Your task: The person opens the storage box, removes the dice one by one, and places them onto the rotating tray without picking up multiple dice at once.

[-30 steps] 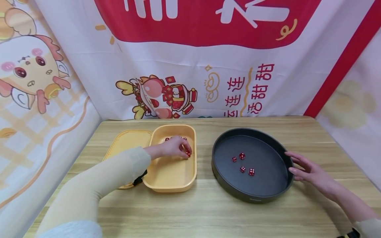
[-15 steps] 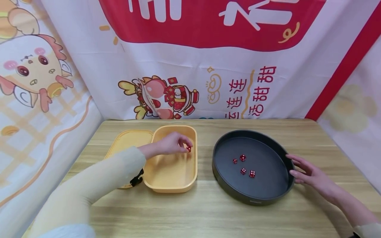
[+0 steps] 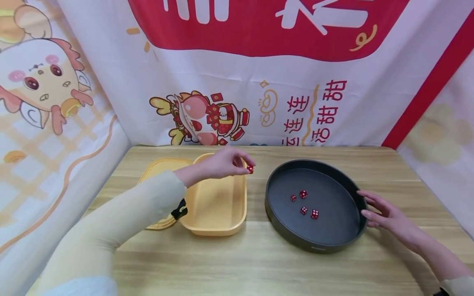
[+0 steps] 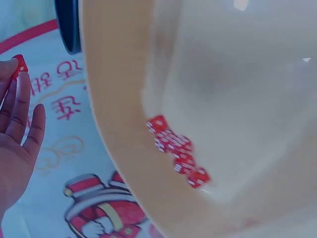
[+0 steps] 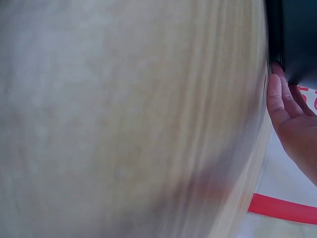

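Observation:
My left hand pinches a red die between thumb and fingertips, above the far right rim of a yellow plastic box. In the left wrist view, several red dice lie in a row along the box's inner end; the hand and forearm hide them from the head camera. To the right stands a round black pan with several red dice on its bottom. My right hand touches the pan's right rim with thumb and fingertips, its fingers nearly straight.
The box's yellow lid lies to its left, partly under the left forearm. A black strap shows at the left wrist. Printed cloth hangs along the back and sides of the wooden table.
My left hand has lifted the die from inside the box, up and right to its far rim. The right hand stays at the pan; the dice in the pan have not moved.

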`<action>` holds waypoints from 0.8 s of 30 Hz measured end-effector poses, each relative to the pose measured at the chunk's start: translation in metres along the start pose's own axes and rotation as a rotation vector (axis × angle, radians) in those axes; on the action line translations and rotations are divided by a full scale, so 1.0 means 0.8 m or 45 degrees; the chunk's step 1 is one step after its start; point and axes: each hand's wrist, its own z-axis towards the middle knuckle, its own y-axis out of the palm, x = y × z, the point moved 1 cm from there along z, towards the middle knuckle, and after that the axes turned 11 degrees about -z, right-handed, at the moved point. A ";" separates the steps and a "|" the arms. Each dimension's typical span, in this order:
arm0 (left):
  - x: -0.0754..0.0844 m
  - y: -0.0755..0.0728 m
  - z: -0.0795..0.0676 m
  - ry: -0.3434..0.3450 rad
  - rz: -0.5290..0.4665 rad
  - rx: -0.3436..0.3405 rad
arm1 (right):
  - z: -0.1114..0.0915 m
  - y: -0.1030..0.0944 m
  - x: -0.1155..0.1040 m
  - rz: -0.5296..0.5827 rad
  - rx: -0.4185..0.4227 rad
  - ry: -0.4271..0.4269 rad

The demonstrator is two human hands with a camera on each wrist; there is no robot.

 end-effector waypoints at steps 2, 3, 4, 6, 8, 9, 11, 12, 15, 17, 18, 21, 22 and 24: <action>0.010 0.004 0.008 0.031 0.004 -0.027 | 0.000 -0.001 0.000 0.001 0.003 0.001; 0.015 0.007 0.011 0.044 0.008 -0.041 | 0.000 -0.001 0.000 0.000 0.005 0.000; 0.019 0.010 0.015 0.054 0.007 -0.053 | 0.000 -0.001 0.000 -0.001 0.006 0.000; 0.027 0.017 0.022 0.080 -0.011 -0.081 | 0.000 -0.001 0.000 -0.002 0.010 0.003; 0.035 0.025 0.029 0.087 -0.030 -0.102 | -0.001 -0.001 0.000 -0.005 0.013 0.004; 0.038 0.029 0.032 0.087 -0.043 -0.115 | -0.001 -0.001 0.000 -0.004 0.014 0.004; 0.043 0.037 0.038 0.088 -0.069 -0.140 | -0.001 0.000 -0.001 0.001 0.016 0.003; 0.044 0.041 0.041 0.083 -0.078 -0.152 | -0.001 0.000 -0.001 0.002 0.015 0.001; 0.049 0.053 0.051 0.087 -0.078 -0.175 | 0.000 0.001 -0.002 0.007 0.013 -0.007; 0.052 0.061 0.058 0.094 -0.059 -0.183 | 0.000 0.000 -0.002 0.005 0.013 -0.010; 0.052 0.066 0.062 0.106 -0.047 -0.189 | 0.000 0.000 -0.002 0.004 0.014 -0.010; 0.050 0.081 0.075 0.123 -0.009 -0.225 | 0.001 -0.001 -0.002 0.000 0.018 -0.011; 0.048 0.086 0.079 0.123 0.007 -0.242 | 0.001 -0.001 -0.002 -0.001 0.018 -0.011; 0.044 0.097 0.087 0.122 0.025 -0.284 | 0.000 0.000 -0.001 0.002 0.020 -0.011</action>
